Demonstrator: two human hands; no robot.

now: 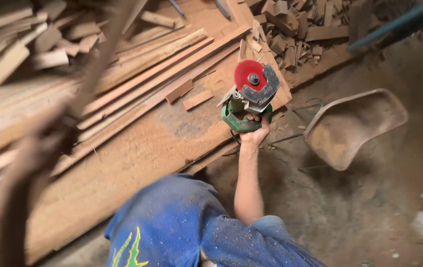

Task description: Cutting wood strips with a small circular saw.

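Note:
My right hand (256, 132) grips the green body of a hand-held power saw (247, 101) with a red disc and a grey metal guard. It holds the saw over the edge of a broad, dusty wooden board (137, 148). Close to the camera on the left, my left hand (36, 148) is blurred and closed around a long thin wooden slat (104, 54) that slants up toward the top of the view. A blue, sawdust-covered garment (182, 222) fills the lower middle.
Long wooden strips (162, 74) lie side by side across the board. Heaps of short wood offcuts lie at the top left (28, 39) and top right (290, 29). A dusty curved seat shell (350, 126) lies on the dirt floor at right.

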